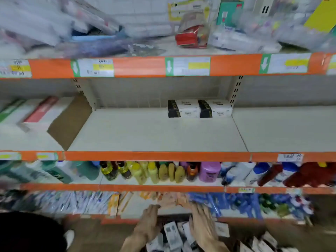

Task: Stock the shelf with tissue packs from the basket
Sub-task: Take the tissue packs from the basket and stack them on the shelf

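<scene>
On the middle shelf, only two short stacks of tissue packs are seen, set side by side at the back right of the bay. Most of the board is left unfilled, so the stocking is judged to be at an early stage. Below, a cluster of packs is flanked by the left hand and the right hand, fingers largely straight and pressed against its sides, not curled round it. The basket itself cannot be made out.
</scene>
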